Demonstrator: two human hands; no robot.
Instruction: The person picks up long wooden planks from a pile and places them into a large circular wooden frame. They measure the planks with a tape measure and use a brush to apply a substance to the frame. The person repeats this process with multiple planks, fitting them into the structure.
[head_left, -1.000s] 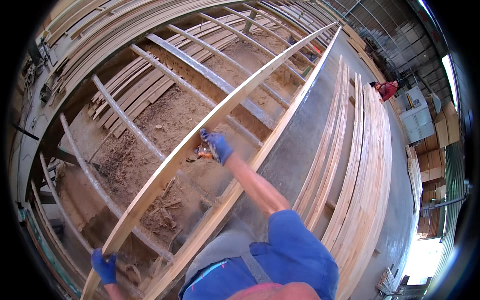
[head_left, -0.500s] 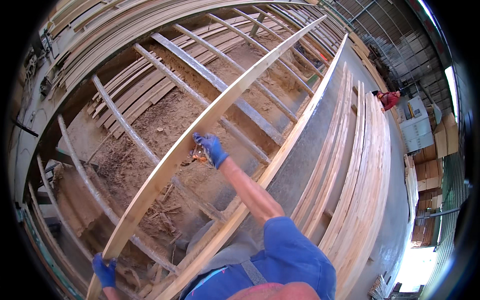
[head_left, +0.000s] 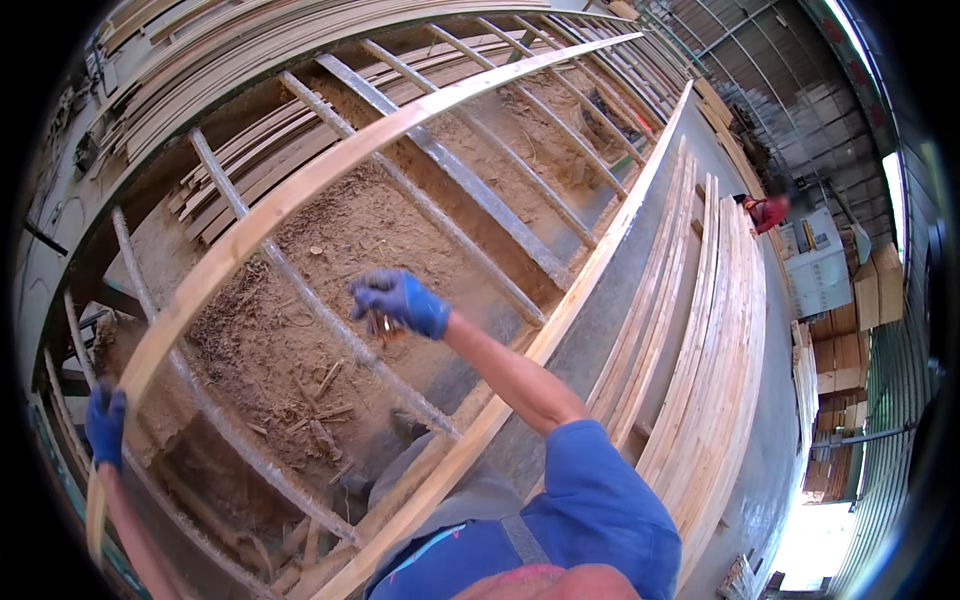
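A long pale wooden board (head_left: 300,180) runs in a curve from the lower left to the far right, lying across the metal crossbars. My left hand (head_left: 105,428), in a blue glove, grips the board's edge near its close end. My right hand (head_left: 400,303), gloved the same way, hovers over the sawdust to the right of the board, apart from it, with the fingers curled in. A small shiny, orange-tinged thing (head_left: 382,326) shows just under these fingers. What it is, I cannot make out.
Metal crossbars (head_left: 455,220) span a pit of sawdust and wood scraps. A long timber rail (head_left: 590,295) edges the frame nearest me. Stacked boards (head_left: 705,400) lie at the right, more boards (head_left: 250,60) at the far left. A person in red (head_left: 765,213) stands far right.
The board has shifted left, away from me, my left hand moving along with it. My right hand has come off the board and its fingers have curled.
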